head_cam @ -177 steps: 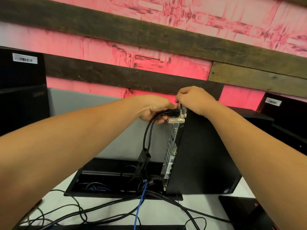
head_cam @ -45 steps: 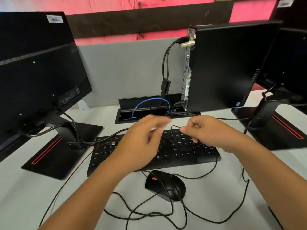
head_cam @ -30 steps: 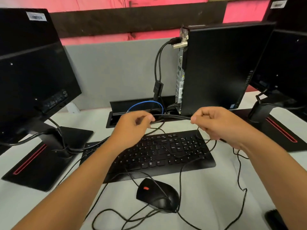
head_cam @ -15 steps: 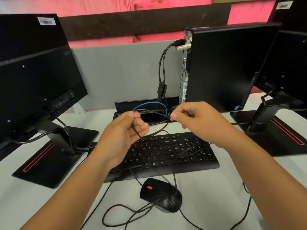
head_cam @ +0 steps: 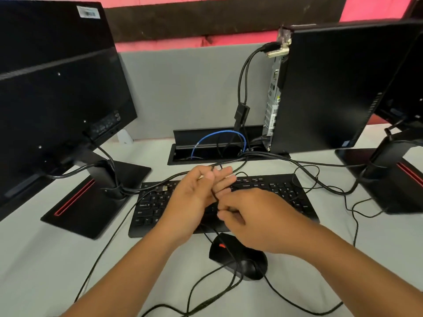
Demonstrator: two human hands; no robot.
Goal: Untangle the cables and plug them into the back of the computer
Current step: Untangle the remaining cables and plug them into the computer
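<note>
Over the black keyboard (head_cam: 277, 191), both hands work a thin black cable (head_cam: 214, 195). My left hand (head_cam: 196, 197) has its fingers spread, and the cable runs between thumb and forefinger and down across the fingers. My right hand (head_cam: 258, 216) pinches the same cable just below, at its fingertips. More of the cable loops around the black mouse (head_cam: 240, 259) near the desk's front. A loose USB plug (head_cam: 164, 188) lies on the keyboard's left end. The black computer (head_cam: 332, 88) stands at the back right, with its port panel (head_cam: 273, 94) facing left and two black cables (head_cam: 242, 74) plugged in near the top.
A black monitor (head_cam: 57, 88) on a red-striped stand (head_cam: 91, 202) fills the left. Another monitor stand (head_cam: 393, 179) sits at the right edge. An open cable tray (head_cam: 183, 154) with a blue cable (head_cam: 219, 135) lies behind the keyboard, before a grey partition (head_cam: 183, 88).
Both hands came back from the top of the computer to the desk and picked up the thin cable. Since half a second ago they have dropped lower and closer together, and the left fingers have spread.
</note>
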